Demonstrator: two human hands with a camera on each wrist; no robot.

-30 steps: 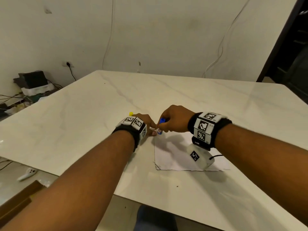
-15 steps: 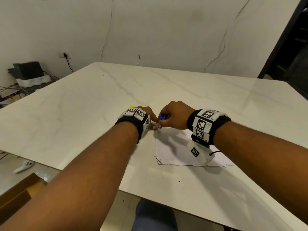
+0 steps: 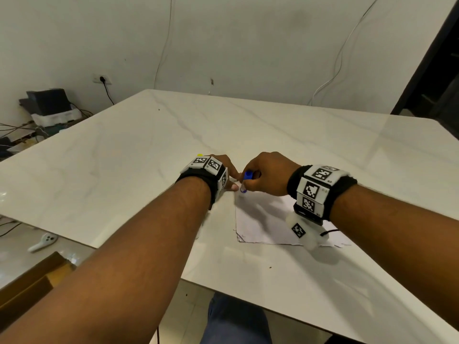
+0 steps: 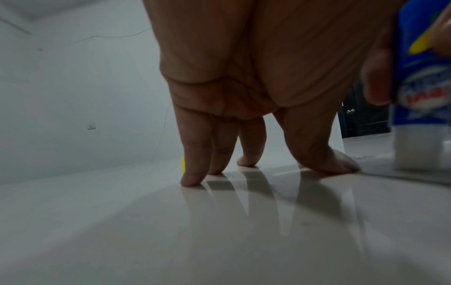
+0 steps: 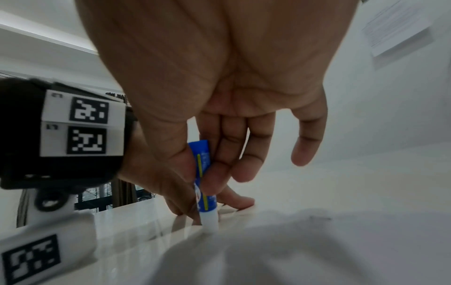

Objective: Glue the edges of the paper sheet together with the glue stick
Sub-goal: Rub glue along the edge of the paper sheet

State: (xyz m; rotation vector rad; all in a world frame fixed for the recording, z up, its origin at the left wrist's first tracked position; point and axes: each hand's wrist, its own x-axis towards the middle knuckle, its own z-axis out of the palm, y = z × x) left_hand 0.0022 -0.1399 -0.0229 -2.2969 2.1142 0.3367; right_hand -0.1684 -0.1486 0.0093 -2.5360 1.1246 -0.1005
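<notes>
Thin paper, near the surface's front edge, floppy: pin by corner. Right hand pinches glue stick there; left hand flat, fingertips pressing beside it.

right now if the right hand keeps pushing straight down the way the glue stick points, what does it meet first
The paper sheet: the right hand holds the glue stick tip-down at the sheet's far left corner, apparently already touching it.

The right hand has drawn the glue stick slightly nearer along the paper sheet's left edge.
</notes>
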